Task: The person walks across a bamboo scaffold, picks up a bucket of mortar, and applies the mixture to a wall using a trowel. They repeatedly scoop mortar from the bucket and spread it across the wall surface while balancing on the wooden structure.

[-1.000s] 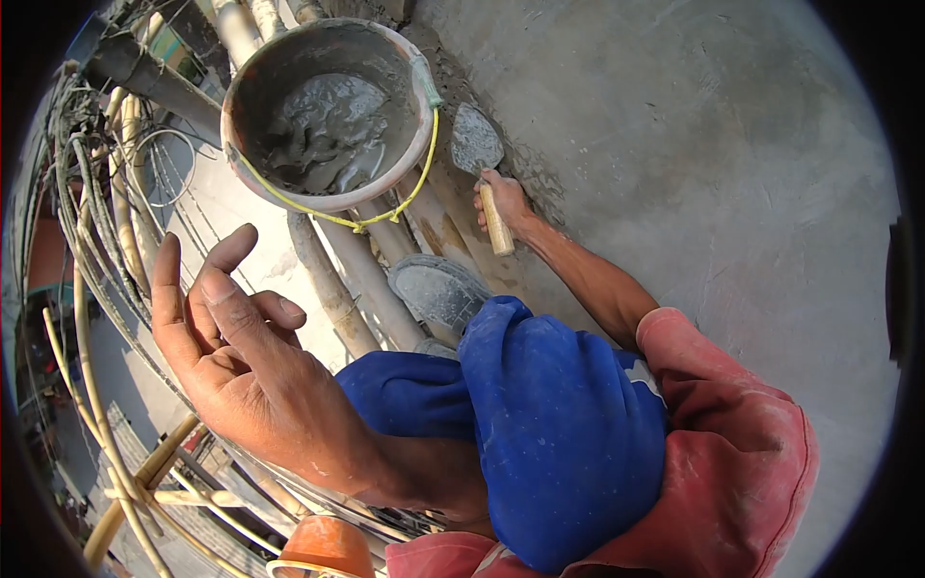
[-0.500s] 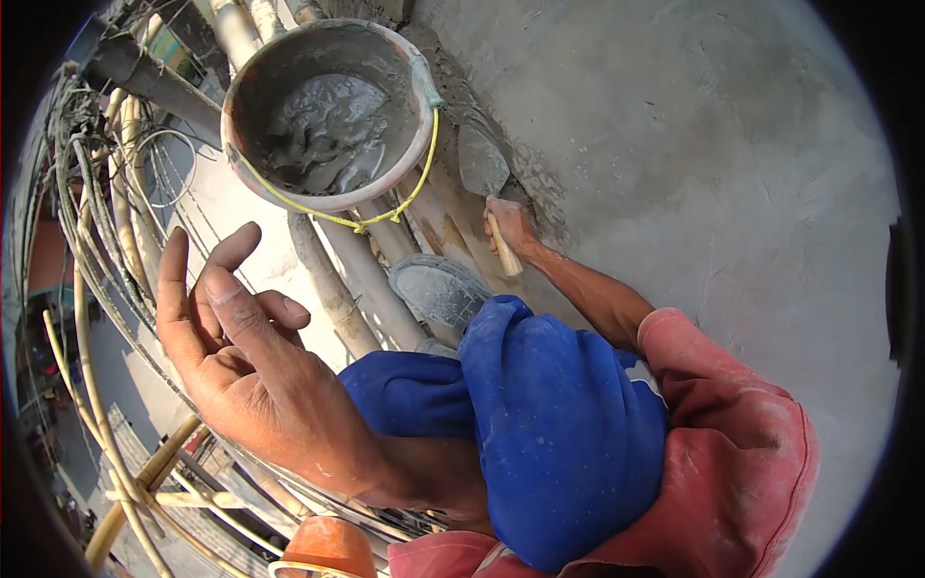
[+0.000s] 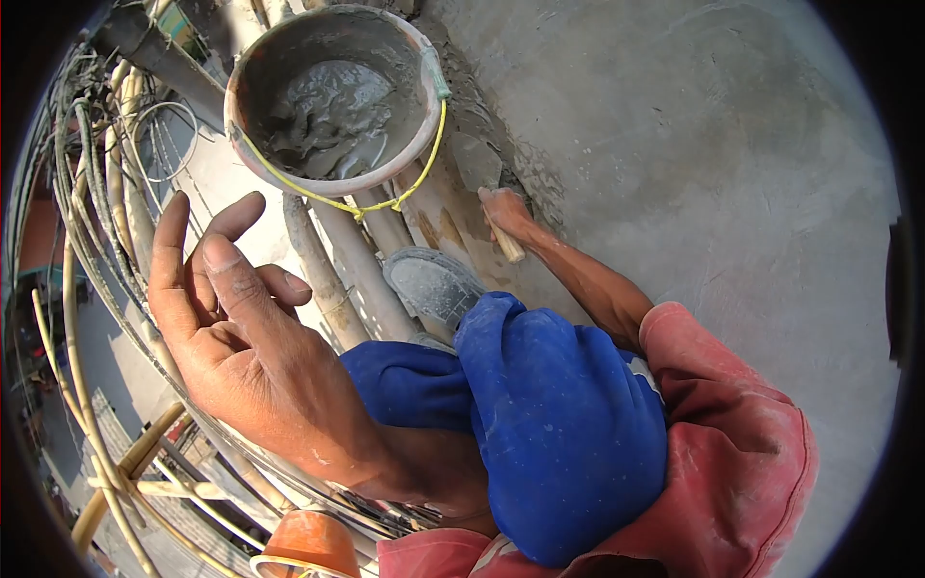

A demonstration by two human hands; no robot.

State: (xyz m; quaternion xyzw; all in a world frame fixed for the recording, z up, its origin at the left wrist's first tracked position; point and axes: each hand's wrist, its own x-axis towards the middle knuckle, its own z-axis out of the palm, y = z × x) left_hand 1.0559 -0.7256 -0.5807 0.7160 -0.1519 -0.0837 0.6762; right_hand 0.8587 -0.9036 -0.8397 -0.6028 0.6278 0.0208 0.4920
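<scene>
Losing the trowel (image 3: 479,159) through the gaps between the bamboo poles (image 3: 323,275) seems the main risk, should the grip slacken on its wooden handle. The fingers (image 3: 498,199) of the right hand (image 3: 505,210) are clenched round that handle, blade against the grey wall (image 3: 723,193), just beside the bucket (image 3: 332,183) of wet mortar. The left hand (image 3: 231,328) hangs empty, fingers spread loose above the poles.
</scene>
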